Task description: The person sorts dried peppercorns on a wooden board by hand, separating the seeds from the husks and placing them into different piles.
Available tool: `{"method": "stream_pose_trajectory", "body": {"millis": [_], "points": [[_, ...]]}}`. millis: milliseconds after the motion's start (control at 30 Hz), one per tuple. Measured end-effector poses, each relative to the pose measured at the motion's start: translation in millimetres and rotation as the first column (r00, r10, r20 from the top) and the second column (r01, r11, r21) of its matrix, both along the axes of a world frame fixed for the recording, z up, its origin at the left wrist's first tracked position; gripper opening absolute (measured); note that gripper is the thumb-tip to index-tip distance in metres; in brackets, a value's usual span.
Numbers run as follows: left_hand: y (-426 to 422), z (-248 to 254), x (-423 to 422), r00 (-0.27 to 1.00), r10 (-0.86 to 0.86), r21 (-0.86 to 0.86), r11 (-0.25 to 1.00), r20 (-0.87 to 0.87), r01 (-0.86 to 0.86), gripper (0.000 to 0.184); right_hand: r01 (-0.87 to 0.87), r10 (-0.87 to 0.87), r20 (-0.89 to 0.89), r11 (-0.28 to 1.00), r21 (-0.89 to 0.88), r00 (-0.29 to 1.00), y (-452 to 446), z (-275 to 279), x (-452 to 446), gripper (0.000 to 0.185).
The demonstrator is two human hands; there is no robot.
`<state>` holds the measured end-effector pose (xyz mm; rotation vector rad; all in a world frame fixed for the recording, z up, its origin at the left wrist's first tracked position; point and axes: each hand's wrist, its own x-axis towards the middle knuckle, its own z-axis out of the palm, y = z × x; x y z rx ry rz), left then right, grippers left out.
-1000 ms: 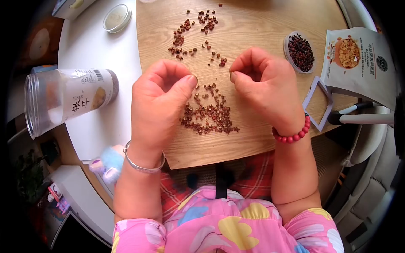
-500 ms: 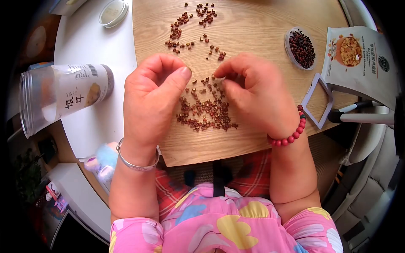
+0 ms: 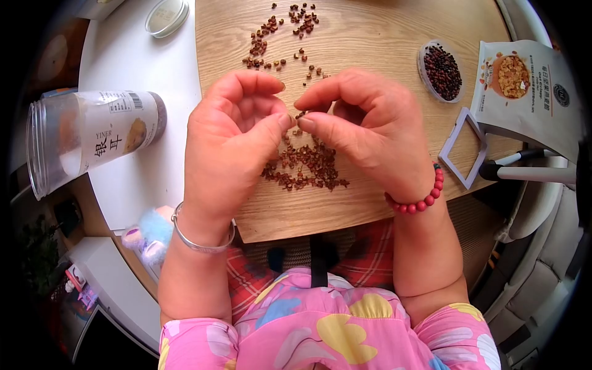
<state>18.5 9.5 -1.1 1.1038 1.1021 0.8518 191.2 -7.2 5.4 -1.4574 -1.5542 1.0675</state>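
Wooden table (image 3: 290, 223): left hand (image 3: 225, 132) now spread; right hand (image 3: 373, 129) moved closer, pinching dark husk (image 3: 300, 115).

Pale wooden tabletop (image 3: 382, 37), grain visible, near edge running aslant. White surface (image 3: 132, 61) along its left edge, adjoining. Off the near left corner, lower down: white cabinet (image 3: 114, 274), a dark screen-like panel (image 3: 108, 345) in front. Dim leafy plant (image 3: 40, 256) farther left, detail lost in shadow. Beyond the right edge, grey padded seating (image 3: 549, 277), seams showing. Brownish ribbed floor or mat (image 3: 472, 237) below the near edge; cannot tell which. Light bright, soft sheen on wood.
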Motion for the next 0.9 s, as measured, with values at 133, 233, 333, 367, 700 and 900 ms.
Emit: {"method": "stream_pose_trajectory", "body": {"millis": [133, 233, 333, 367, 700, 900], "points": [[-0.9, 5.0, 1.8, 0.997, -0.023, -0.069, 0.997, 0.070, 0.028, 0.029, 0.026, -0.037, -0.172, 0.997, -0.068, 0.984, -0.6, -5.2, -3.2, 0.012], [-1.6, 6.6, 1.8, 0.999, -0.001, -0.089, 0.996, 0.049, 0.006, 0.027, 0.007, -0.004, -0.096, 0.999, 0.039, 0.995, 0.4, -7.0, -1.4, 0.010], [-5.2, 6.0, 6.4, 1.000, 0.010, -0.062, 0.998, -0.019, -0.012, 0.025, -0.026, 0.010, 0.073, 0.975, 0.220, 0.997, 1.4, -13.1, -3.8, 0.006], [-6.5, 4.4, 6.4, 0.999, 0.007, -0.027, 1.000, -0.050, -0.008, 0.025, -0.053, 0.018, 0.121, 0.954, 0.296, 0.992, 1.8, -15.4, -4.0, 0.004], [-7.6, -5.1, 7.7, 0.978, 0.042, 0.264, 0.965, -0.203, 0.013, 0.026, 0.244, -0.322, 0.199, 0.909, 0.338, 0.926, 6.7, 3.5, 23.3, 0.005], [-0.9, -16.5, 4.5, 0.823, 0.187, 0.600, 0.770, -0.537, 0.217, 0.014, 0.560, -0.624, 0.115, 0.757, 0.337, 0.773, 16.2, -3.7, 73.9, 0.010]]}}
